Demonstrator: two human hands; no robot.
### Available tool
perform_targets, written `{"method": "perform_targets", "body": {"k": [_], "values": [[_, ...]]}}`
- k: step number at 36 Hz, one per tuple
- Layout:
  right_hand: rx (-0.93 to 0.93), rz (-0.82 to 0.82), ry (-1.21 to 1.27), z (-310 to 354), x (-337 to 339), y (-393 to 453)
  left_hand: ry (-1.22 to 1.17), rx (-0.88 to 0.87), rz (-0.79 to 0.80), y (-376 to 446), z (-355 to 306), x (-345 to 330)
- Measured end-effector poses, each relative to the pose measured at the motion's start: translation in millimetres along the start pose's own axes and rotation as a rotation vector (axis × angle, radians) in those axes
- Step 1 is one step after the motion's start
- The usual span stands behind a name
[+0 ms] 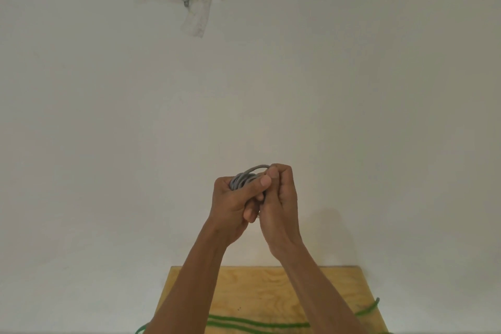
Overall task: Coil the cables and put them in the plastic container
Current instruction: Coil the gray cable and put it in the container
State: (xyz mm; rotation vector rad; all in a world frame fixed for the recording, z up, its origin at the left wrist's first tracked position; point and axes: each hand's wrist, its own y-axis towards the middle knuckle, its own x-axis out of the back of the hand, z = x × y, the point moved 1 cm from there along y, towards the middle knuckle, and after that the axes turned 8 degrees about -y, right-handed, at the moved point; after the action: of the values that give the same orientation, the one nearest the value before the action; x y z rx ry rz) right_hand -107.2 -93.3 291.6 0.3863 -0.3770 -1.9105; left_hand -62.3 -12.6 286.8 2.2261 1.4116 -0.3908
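Grey cable (248,175) bundled in tight coil, raised well above plywood table (244,287) so loops hang free. My left hand (235,200) wraps coil to lock loops; right hand (279,192) pinches top loop, guiding next turn. Green cable (260,324) lies loose on table, uncoiled. Container out of view.

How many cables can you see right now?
2. A grey cable is coiled and gripped in both the left hand and right hand. A green cable lies loose on the wooden table. Others may lie out of view.
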Motion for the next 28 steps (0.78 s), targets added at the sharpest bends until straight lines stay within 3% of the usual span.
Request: {"method": "perform_targets", "body": {"k": [6, 12, 16, 24, 28], "values": [[-0.015, -0.022, -0.056, -8.7, -2.3, 1.3, -0.024, -0.053, -0.112, 1.9, 7.6, -1.0], [0.004, -0.094, -0.188, -15.7, 1.0, 6.6, 0.108, -0.186, -0.232, -2.3, 12.1, -12.6], [0.027, -0.138, -0.289, -12.8, 6.9, 8.3, 0.156, -0.151, -0.267, -1.3, 7.8, -10.2], [0.184, -0.008, -0.471, -12.9, 14.1, 11.0, 0.665, -0.198, -0.114, -3.3, -1.1, 1.3], [0.155, 0.095, -0.417, -8.0, 16.9, 16.7, 0.747, -0.282, -0.206, -3.6, -7.2, 0.4]]}}
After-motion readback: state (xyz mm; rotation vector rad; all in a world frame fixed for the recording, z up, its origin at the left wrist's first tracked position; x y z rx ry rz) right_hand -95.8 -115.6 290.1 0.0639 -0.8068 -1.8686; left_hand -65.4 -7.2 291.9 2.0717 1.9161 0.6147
